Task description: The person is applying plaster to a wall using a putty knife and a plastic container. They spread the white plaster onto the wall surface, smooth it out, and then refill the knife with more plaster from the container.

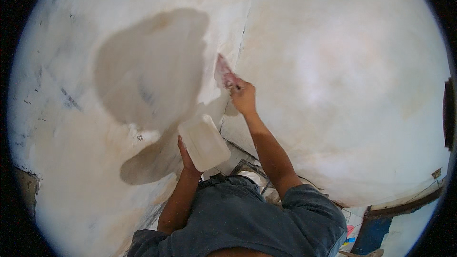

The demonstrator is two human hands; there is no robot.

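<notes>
My left hand (187, 161) grips a pale rectangular plastic tub (204, 143) by its side, in front of my body; what is inside does not show clearly. Up and to the right, my right hand (244, 98) is closed round a putty knife (223, 71), its handle mostly hidden by the fingers. The blade has a reddish, smeared look and points up and left. It is close to the left wall (71, 123) beside the corner, though whether it touches cannot be made out.
The right wall (342, 114) meets the left one at a dark, cracked corner line (244, 28). My shadow falls across the left wall. Whitish items (271, 195) lie low down beyond my body. At the lower right are a dark blue panel (373, 235) and a brown curved edge (404, 207).
</notes>
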